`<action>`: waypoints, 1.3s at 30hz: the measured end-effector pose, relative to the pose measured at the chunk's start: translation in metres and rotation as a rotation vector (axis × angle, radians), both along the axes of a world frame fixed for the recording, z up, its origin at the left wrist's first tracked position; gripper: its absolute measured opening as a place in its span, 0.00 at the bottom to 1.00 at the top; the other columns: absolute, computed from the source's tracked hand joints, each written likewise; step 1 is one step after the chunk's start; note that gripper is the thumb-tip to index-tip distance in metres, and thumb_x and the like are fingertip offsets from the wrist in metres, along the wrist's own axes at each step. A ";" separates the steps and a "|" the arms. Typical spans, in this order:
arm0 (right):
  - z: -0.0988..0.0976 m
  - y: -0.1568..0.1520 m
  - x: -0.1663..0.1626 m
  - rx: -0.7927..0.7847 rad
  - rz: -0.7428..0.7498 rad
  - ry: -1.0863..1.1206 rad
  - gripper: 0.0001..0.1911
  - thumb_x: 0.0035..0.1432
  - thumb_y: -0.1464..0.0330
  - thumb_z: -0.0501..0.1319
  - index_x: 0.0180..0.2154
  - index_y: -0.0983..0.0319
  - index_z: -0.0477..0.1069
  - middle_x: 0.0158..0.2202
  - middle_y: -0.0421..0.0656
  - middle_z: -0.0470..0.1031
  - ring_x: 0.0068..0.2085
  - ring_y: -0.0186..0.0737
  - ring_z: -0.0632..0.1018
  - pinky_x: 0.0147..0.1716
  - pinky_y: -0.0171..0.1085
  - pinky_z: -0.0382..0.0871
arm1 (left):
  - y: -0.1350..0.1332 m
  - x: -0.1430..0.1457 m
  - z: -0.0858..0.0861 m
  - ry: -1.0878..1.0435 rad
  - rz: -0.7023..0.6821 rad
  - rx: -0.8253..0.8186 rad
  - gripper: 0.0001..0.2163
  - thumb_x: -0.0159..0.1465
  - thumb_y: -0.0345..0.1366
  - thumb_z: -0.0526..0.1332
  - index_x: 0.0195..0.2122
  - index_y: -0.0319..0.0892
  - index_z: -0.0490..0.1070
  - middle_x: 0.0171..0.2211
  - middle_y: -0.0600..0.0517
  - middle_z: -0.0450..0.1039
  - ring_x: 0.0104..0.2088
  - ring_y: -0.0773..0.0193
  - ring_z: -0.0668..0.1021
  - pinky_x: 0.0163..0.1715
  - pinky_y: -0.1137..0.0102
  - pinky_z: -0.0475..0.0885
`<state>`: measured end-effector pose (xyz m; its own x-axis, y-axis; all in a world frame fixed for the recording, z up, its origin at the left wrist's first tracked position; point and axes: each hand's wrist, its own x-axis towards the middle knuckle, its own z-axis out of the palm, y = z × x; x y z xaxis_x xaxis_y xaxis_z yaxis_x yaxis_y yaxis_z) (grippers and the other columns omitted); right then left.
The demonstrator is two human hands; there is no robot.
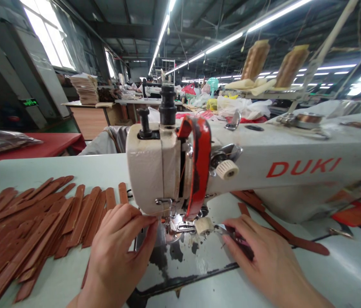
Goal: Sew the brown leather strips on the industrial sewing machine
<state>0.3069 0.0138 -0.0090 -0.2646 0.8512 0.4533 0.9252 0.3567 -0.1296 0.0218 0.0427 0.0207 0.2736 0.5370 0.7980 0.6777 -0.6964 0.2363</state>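
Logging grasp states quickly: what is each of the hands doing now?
Left hand: fingertips pinched under the white sewing machine head; contents hidden.
Right hand: shut on small metal snips.

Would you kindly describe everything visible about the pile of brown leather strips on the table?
The pile of brown leather strips lies flat on the pale table, left of the sewing machine. The strips are long, narrow and tan-brown, apparently leather, some with pointed ends. They overlap loosely, fanned out and mostly slanting up to the right. The left hand rests just beside the pile's right edge; whether it touches a strip is unclear.
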 end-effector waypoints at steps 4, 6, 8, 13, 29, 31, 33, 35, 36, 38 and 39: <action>0.000 -0.001 0.000 0.031 0.010 -0.004 0.10 0.69 0.59 0.50 0.44 0.55 0.65 0.34 0.40 0.72 0.28 0.43 0.78 0.24 0.42 0.70 | 0.001 0.001 -0.001 0.005 0.000 -0.010 0.05 0.65 0.25 0.61 0.35 0.41 0.73 0.36 0.51 0.73 0.37 0.62 0.74 0.38 0.66 0.68; 0.001 -0.003 0.000 0.024 0.013 -0.001 0.10 0.69 0.59 0.50 0.44 0.55 0.65 0.34 0.40 0.72 0.28 0.43 0.78 0.24 0.42 0.70 | 0.002 0.001 -0.001 0.000 -0.005 -0.002 0.05 0.65 0.26 0.60 0.35 0.41 0.73 0.36 0.51 0.73 0.36 0.62 0.74 0.37 0.66 0.68; 0.002 -0.003 0.000 0.013 0.009 0.001 0.10 0.69 0.60 0.50 0.44 0.55 0.65 0.35 0.40 0.72 0.29 0.43 0.78 0.25 0.42 0.71 | 0.002 0.003 -0.001 -0.006 -0.007 0.002 0.05 0.65 0.26 0.60 0.35 0.41 0.73 0.36 0.51 0.73 0.37 0.62 0.74 0.38 0.67 0.69; 0.003 -0.003 -0.002 0.011 0.006 0.002 0.09 0.69 0.60 0.50 0.44 0.55 0.65 0.34 0.40 0.72 0.28 0.43 0.78 0.25 0.42 0.70 | 0.002 0.005 0.000 -0.021 -0.023 0.004 0.05 0.65 0.26 0.60 0.35 0.41 0.73 0.35 0.50 0.73 0.36 0.63 0.74 0.37 0.68 0.70; 0.004 -0.004 -0.002 -0.019 0.007 -0.004 0.10 0.69 0.61 0.50 0.44 0.57 0.66 0.36 0.42 0.72 0.29 0.43 0.78 0.26 0.43 0.71 | -0.003 0.004 0.001 -0.054 -0.022 -0.040 0.05 0.65 0.26 0.61 0.36 0.42 0.73 0.36 0.50 0.73 0.36 0.61 0.75 0.36 0.65 0.71; 0.004 -0.003 -0.002 -0.006 0.001 -0.006 0.10 0.69 0.61 0.50 0.44 0.57 0.67 0.35 0.42 0.72 0.28 0.43 0.78 0.26 0.42 0.70 | -0.002 0.004 0.001 -0.054 -0.016 -0.035 0.05 0.65 0.26 0.61 0.36 0.42 0.73 0.35 0.50 0.73 0.35 0.61 0.75 0.35 0.65 0.71; 0.004 -0.003 -0.002 0.001 -0.004 -0.011 0.10 0.69 0.61 0.50 0.44 0.57 0.67 0.35 0.42 0.72 0.28 0.43 0.78 0.25 0.42 0.70 | -0.002 0.004 0.002 -0.053 -0.010 -0.028 0.05 0.64 0.26 0.60 0.35 0.42 0.73 0.35 0.51 0.73 0.35 0.61 0.76 0.34 0.65 0.71; 0.004 -0.002 -0.002 -0.004 0.000 -0.014 0.10 0.69 0.61 0.50 0.44 0.56 0.66 0.36 0.42 0.72 0.29 0.43 0.78 0.26 0.42 0.70 | -0.003 0.004 0.003 -0.037 0.000 -0.028 0.05 0.64 0.25 0.60 0.35 0.41 0.73 0.35 0.50 0.73 0.35 0.62 0.75 0.35 0.66 0.71; 0.004 -0.002 -0.002 -0.006 0.002 -0.013 0.10 0.69 0.61 0.50 0.44 0.56 0.66 0.36 0.42 0.72 0.29 0.44 0.78 0.26 0.42 0.70 | -0.003 0.004 0.004 -0.027 0.004 -0.026 0.05 0.64 0.24 0.60 0.34 0.41 0.73 0.35 0.50 0.73 0.35 0.62 0.75 0.35 0.67 0.71; 0.004 -0.002 -0.003 -0.012 0.003 -0.011 0.10 0.69 0.61 0.50 0.44 0.56 0.66 0.36 0.42 0.72 0.30 0.44 0.78 0.27 0.43 0.71 | -0.003 0.004 0.005 -0.012 0.011 -0.019 0.05 0.64 0.24 0.60 0.34 0.41 0.73 0.35 0.50 0.73 0.35 0.62 0.75 0.35 0.67 0.71; 0.004 -0.002 -0.003 -0.013 0.003 -0.010 0.10 0.69 0.61 0.50 0.44 0.56 0.66 0.36 0.42 0.72 0.30 0.44 0.78 0.27 0.43 0.71 | -0.003 0.004 0.005 -0.009 0.013 -0.015 0.05 0.64 0.24 0.60 0.34 0.41 0.72 0.35 0.50 0.73 0.35 0.62 0.75 0.34 0.67 0.71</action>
